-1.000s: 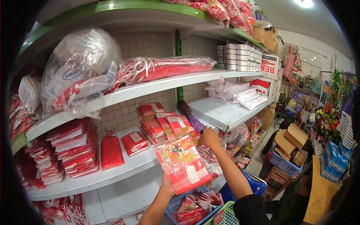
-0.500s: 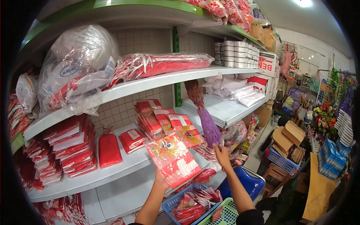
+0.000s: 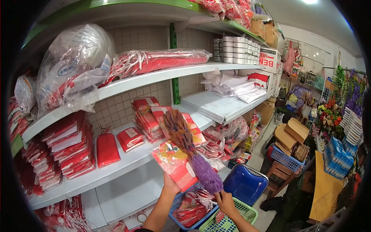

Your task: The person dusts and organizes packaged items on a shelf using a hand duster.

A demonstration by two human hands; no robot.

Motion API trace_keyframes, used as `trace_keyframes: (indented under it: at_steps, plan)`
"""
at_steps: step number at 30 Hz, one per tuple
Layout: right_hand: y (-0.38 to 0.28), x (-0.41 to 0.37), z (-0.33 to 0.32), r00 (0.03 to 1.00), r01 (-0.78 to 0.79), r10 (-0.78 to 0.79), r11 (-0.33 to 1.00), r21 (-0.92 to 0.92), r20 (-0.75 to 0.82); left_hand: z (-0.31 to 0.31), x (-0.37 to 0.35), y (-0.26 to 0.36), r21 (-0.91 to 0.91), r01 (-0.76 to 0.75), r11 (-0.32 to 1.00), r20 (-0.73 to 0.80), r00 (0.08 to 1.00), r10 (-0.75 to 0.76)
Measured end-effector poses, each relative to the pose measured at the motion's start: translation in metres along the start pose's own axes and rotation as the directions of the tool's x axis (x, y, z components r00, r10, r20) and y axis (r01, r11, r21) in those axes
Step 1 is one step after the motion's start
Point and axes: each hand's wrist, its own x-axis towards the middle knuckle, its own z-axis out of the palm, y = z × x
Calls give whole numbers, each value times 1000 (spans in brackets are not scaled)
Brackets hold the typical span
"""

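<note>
In my left hand is a flat red-and-white packet in clear plastic, gripped at its lower edge and held in front of the lower shelf. My right hand is closed round the lower end of a fluffy duster, purple near the hand and brown at the tip. The duster lies across the right side of the packet and hides part of its face. Just behind it on the shelf are similar red packets; a smaller red packet lies to their left.
Stacked red packets fill the left of the shelf. Below my hands stand a blue basket of red packets and a green basket. A blue stool seat is beyond. A large plastic-wrapped bundle sits on the shelf above.
My right hand has moved down and slightly left, bringing the duster from beside the packet to across its face. My left hand still holds the packet, slightly lower in view.
</note>
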Motion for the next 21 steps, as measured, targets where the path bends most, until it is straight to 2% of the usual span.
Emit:
trace_keyframes:
  at_steps: [1,2,3,4,5,6,7,8,9,10,12,13,14,15,16,18,19,20,21]
  plan:
    - [2,-6,1,999,30,-30,1000,-6,24,22,-8,0,22,6,1000,-63,998,-4]
    - [3,-9,2,997,63,-63,998,-10,48,-7,-7,-1,-57,10,998,136,991,-2]
    - [-2,-14,-6,986,124,-117,991,-55,119,-61,-2,-1,-130,29,991,331,944,16]
    - [-1,-17,-9,985,137,-124,986,-100,121,-89,-2,0,-196,62,979,511,858,48]
    - [2,-20,-12,984,150,-132,978,-144,122,-67,-9,4,-252,103,962,493,869,36]
    - [3,-22,-13,982,163,-141,968,-189,123,-25,-18,6,-159,43,986,319,948,10]
    - [6,-24,-8,997,63,-56,988,-139,52,22,-28,6,-57,2,998,129,992,6]
    - [4,-27,-5,998,21,-16,996,-90,54,44,-37,5,51,-16,999,-69,997,20]
    - [2,-30,-4,998,-24,26,999,-42,59,30,-39,5,107,-16,994,-124,992,29]
    - [-1,-33,-3,996,-70,70,998,5,63,10,-37,4,39,66,997,34,997,-68]
    - [-6,-42,-3,992,69,-61,995,-71,112,-35,-36,2,-50,258,965,367,903,-222]
    - [-18,-43,-10,986,141,-132,986,-89,103,-42,-47,0,-104,234,967,417,893,-171]
    - [-27,-41,-16,975,210,-200,972,-108,96,-47,-54,0,-68,233,970,314,928,-201]
    - [-30,-37,-19,984,171,-160,974,-149,80,-24,-54,-3,43,208,977,150,966,-212]
    - [-30,-33,-19,995,100,-99,991,-84,14,-3,-54,-9,156,198,968,-18,980,-198]
    - [-29,-25,-13,994,-28,34,998,59,-104,1,-63,-21,168,133,977,-7,991,-134]
    - [-29,-25,-7,990,-18,30,996,88,-135,2,-64,-24,188,119,975,2,993,-122]
    - [-29,-31,-2,997,12,-6,997,75,-76,3,-64,-25,210,105,972,13,994,-110]
    - [-28,-42,5,999,41,-40,997,64,-17,3,-61,-23,121,131,984,89,986,-142]
